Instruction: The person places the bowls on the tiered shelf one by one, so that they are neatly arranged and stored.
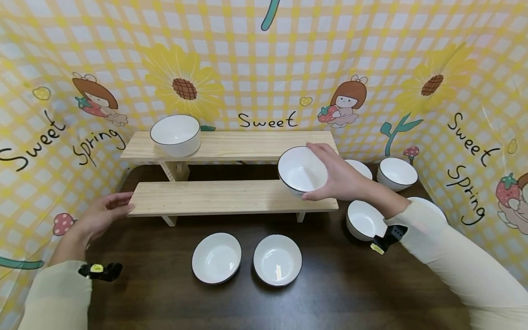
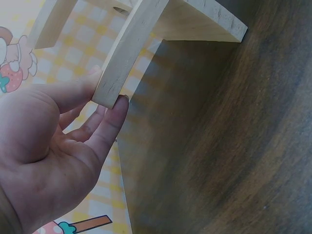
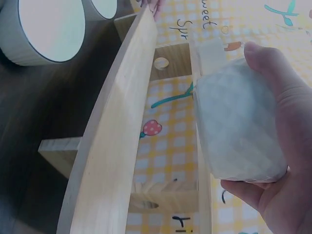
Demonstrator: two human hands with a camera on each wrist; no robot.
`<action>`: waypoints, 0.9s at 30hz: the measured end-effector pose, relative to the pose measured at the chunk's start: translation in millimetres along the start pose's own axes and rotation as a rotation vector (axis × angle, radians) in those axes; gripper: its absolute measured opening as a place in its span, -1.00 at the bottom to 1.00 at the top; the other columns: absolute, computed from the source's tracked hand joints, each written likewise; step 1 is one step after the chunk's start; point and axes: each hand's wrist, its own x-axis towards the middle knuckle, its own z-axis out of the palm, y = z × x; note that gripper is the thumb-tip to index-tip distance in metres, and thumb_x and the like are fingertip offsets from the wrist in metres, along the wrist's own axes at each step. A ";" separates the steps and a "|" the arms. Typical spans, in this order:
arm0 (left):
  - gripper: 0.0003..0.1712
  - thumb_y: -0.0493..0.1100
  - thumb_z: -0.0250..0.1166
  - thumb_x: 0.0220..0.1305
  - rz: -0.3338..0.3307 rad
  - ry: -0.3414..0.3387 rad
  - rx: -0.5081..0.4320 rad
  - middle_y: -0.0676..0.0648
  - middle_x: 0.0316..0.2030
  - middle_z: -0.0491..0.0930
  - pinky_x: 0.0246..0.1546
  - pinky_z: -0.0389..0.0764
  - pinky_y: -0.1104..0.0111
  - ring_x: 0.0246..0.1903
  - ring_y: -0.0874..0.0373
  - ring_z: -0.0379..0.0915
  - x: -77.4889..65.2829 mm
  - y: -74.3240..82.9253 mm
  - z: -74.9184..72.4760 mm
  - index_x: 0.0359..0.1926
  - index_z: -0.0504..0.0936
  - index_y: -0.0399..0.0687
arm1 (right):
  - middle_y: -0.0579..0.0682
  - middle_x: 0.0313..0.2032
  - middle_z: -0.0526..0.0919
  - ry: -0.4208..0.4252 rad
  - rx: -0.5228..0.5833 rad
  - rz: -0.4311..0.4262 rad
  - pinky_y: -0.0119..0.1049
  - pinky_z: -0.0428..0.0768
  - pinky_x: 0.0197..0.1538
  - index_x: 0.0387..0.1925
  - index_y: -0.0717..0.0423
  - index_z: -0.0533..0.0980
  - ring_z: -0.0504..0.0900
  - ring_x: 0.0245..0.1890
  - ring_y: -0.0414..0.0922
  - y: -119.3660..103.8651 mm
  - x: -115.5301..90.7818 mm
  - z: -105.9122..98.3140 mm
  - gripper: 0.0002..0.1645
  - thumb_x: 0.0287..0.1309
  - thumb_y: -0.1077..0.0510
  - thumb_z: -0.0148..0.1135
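A white bowl [image 1: 300,170] with a dark rim is gripped by my right hand [image 1: 340,176], thumb and fingers on opposite sides. In the head view it covers the right part of the lower shelf board; the right wrist view shows its textured outer wall [image 3: 239,122]. My left hand [image 1: 101,213] pinches the left end of the lower wooden board [image 1: 206,198], with the thumb on one face and fingers on the other in the left wrist view. Another white bowl [image 1: 176,135] stands at the left of the upper board [image 1: 255,144].
Two white bowls, a left one [image 1: 216,258] and a right one [image 1: 277,260], sit on the dark table [image 1: 165,293] before the shelf. Several more bowls, including one at the back [image 1: 397,172] and one nearer [image 1: 365,220], stand right of it. A checkered cloth [image 1: 255,68] hangs behind.
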 end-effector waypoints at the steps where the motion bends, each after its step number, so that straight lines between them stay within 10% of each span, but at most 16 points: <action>1: -0.23 -0.08 0.23 0.51 0.001 0.002 0.000 -0.02 0.08 0.48 -0.16 0.60 0.52 -0.16 0.52 0.49 -0.1 0.1 -0.1 0.46 0.16 -0.51 | 0.21 0.42 0.19 0.001 0.004 0.002 0.15 0.45 0.27 0.58 0.21 0.04 0.33 0.31 0.13 -1.6 3.0 1.8 0.50 -0.27 -0.14 0.73; 12: -0.22 -0.05 0.20 0.52 -0.015 -0.010 0.019 -0.45 0.29 0.32 -0.13 0.61 0.48 -0.15 0.53 0.47 -0.8 -0.6 0.8 0.48 0.14 -0.49 | 0.18 0.44 0.18 0.026 0.021 0.014 0.07 0.52 0.22 0.58 0.13 0.07 0.36 0.30 0.12 -24.1 35.3 14.1 0.47 -0.27 -0.17 0.72; 27: -0.22 -0.06 0.23 0.51 0.005 -0.007 0.009 -0.24 0.18 0.45 -0.13 0.62 0.46 -0.15 0.51 0.49 -1.6 1.8 -0.1 0.47 0.16 -0.50 | 0.15 0.40 0.23 0.048 -0.011 0.065 0.05 0.52 0.22 0.57 0.07 0.09 0.40 0.24 0.07 -51.4 77.2 29.3 0.47 -0.27 -0.35 0.64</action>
